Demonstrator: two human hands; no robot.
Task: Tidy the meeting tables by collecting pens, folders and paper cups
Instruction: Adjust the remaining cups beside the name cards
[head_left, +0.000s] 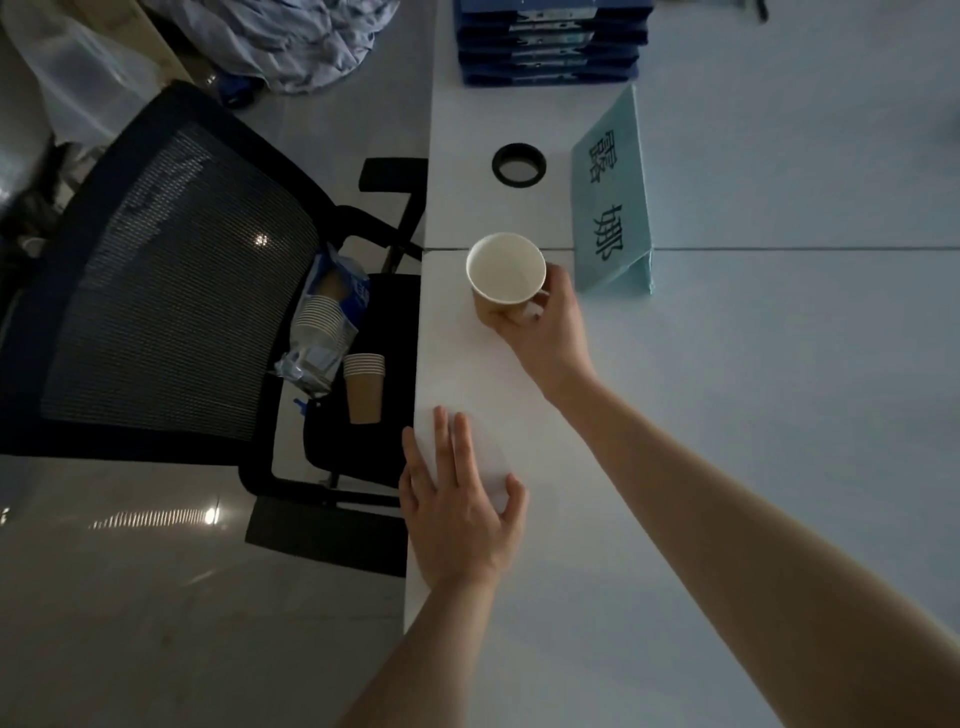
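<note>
1. The left hand (460, 512) lies flat on the near edge of the bench (727, 415), fingers (441, 441) straight and spread, holding nothing; it looks to be bracing the body while the other arm reaches out

2. The right hand (545, 332) stretches farther along the bench, its fingers curled round the lower wall of a paper cup (506, 273); the grip sits low on the side, which keeps the open mouth upward, sensible if any dregs are left, though the inside looks dry

3. The cup is by the bench's left edge, close to a blue folded name card (613, 208), and I cannot tell whether its base touches the bench or is just lifted

4. On the chair (171, 291) drawn up beside the bench stands a short stack of cups (365, 387) next to an opened sleeve of cups (324, 327); my guess is that this is the collecting point, and the held cup is meant to nest there

5. Beyond the card is a round cable port (518, 164), and at the far end a pile of blue folders (550, 47), apparently already gathered
</note>
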